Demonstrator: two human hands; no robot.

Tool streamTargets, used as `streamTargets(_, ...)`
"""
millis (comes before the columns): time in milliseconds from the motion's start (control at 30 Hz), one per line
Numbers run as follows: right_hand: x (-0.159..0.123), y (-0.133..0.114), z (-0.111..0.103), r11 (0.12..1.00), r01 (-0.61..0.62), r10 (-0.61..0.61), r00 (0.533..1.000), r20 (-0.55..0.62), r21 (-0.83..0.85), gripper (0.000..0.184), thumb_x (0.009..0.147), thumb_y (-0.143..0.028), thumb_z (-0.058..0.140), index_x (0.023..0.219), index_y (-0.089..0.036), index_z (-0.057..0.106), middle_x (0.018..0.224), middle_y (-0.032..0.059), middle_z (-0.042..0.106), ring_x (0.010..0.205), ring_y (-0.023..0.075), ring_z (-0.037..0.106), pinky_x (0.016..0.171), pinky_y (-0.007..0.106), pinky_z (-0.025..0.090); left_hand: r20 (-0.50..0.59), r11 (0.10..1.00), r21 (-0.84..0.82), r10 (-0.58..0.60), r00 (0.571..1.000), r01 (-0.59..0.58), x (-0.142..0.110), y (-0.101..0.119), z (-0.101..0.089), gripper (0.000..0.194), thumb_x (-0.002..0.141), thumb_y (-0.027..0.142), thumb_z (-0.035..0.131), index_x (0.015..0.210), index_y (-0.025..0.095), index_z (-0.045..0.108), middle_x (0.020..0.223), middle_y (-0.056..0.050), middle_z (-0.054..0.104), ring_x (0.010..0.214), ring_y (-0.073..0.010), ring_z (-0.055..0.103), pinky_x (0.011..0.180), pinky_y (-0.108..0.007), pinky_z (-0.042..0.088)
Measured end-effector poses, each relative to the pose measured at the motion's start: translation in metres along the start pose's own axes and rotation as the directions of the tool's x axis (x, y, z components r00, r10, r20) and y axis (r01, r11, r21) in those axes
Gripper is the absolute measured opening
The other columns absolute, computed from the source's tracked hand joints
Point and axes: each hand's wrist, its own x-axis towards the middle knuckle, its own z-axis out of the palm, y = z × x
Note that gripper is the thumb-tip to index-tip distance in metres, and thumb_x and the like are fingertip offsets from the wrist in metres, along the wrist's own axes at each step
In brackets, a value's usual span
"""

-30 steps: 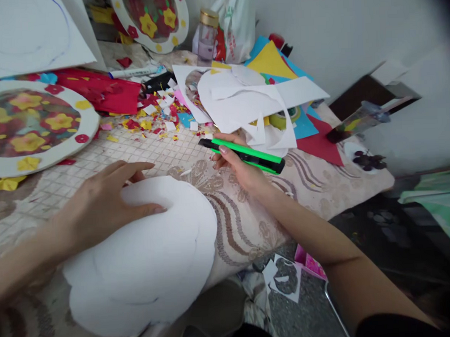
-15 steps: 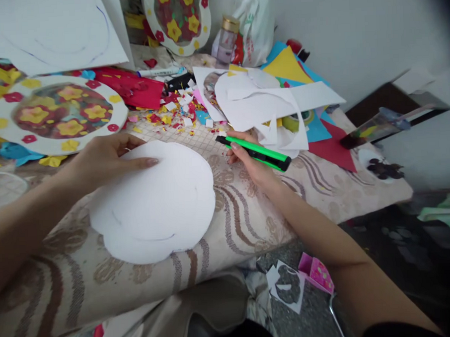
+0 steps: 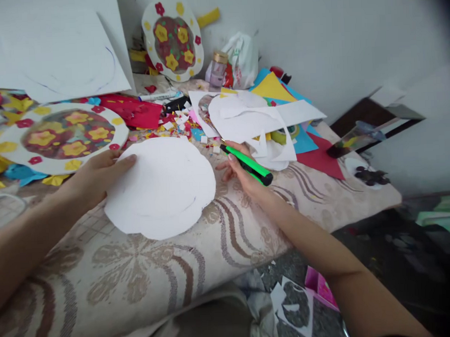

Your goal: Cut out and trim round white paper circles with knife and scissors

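Pinched at its upper left edge, a white scalloped paper cutout [image 3: 161,188] is held by my left hand [image 3: 98,176], thumb on top and fingers underneath. Faint pen lines run across the paper. My right hand [image 3: 242,170] grips a green and black utility knife [image 3: 249,165] just right of the cutout, not touching it. The knife's front end points up and left, over the patterned tablecloth [image 3: 140,271]. Beyond the left hand lies a white scalloped frame [image 3: 121,136] with yellow and red paper flowers.
A similar decorated frame [image 3: 148,50] leans at the back near a gold-lidded jar [image 3: 218,69]. White paper offcuts [image 3: 245,118] and coloured sheets [image 3: 323,156] lie at the right. Small paper scraps [image 3: 181,120] are scattered mid-table. A plastic cup [image 3: 354,138] stands near the right edge.
The cutout has turned in my left hand, and that hand now holds it nearer its edge. My right hand still grips the knife. The camera view has tilted up slightly.
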Motion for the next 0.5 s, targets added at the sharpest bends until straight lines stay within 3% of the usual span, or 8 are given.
streamTargets(67, -0.001, 0.000, 0.001, 0.997, -0.052, 0.051, 0.999, 0.013, 0.054, 0.056, 0.093, -0.060, 0.057, 0.137, -0.026, 0.048, 0.081, 0.0022, 0.069, 0.053, 0.0141, 0.061, 0.054, 0.032, 0.056, -0.026, 1.000, -0.030, 0.008, 1.000, -0.009, 0.000, 0.000, 0.001, 0.017, 0.075, 0.022, 0.070, 0.090, 0.015, 0.063, 0.061, 0.001, 0.068, 0.044, -0.0138, 0.064, 0.038, -0.020, 0.053)
streamTargets(200, -0.005, 0.003, 0.005, 0.982, -0.112, 0.095, 0.989, 0.115, 0.150, 0.052, 0.082, -0.053, 0.075, 0.121, -0.030, 0.050, 0.078, -0.0032, 0.063, 0.062, 0.0151, 0.064, 0.057, 0.029, 0.057, -0.030, 0.996, -0.086, 0.014, 0.999, -0.017, -0.002, 0.000, 0.006, 0.020, 0.072, 0.021, 0.070, 0.089, 0.015, 0.062, 0.066, 0.000, 0.070, 0.047, -0.0121, 0.064, 0.043, -0.019, 0.055)
streamTargets(333, -0.004, 0.012, 0.003, 0.990, 0.027, -0.034, 0.998, 0.047, 0.141, 0.053, 0.076, -0.036, 0.083, 0.117, -0.032, 0.051, 0.078, -0.0058, 0.050, 0.068, 0.0128, 0.054, 0.058, 0.024, 0.051, 0.131, 0.997, -0.068, -0.034, 0.991, 0.043, -0.007, 0.002, 0.006, 0.041, 0.062, 0.026, 0.082, 0.099, 0.016, 0.067, 0.081, -0.005, 0.075, 0.059, -0.0169, 0.070, 0.049, -0.023, 0.059)
streamTargets(500, -0.004, 0.008, -0.005, 0.997, -0.047, 0.031, 0.968, 0.247, 0.059, 0.047, 0.081, -0.037, 0.079, 0.119, -0.031, 0.051, 0.082, -0.0040, 0.048, 0.067, 0.0129, 0.049, 0.054, 0.023, 0.045, 0.225, 0.998, 0.068, -0.010, 0.974, -0.005, -0.006, 0.000, -0.005, 0.064, 0.067, 0.052, 0.086, 0.120, 0.026, 0.063, 0.087, 0.001, 0.074, 0.066, -0.0141, 0.070, 0.051, -0.018, 0.057)
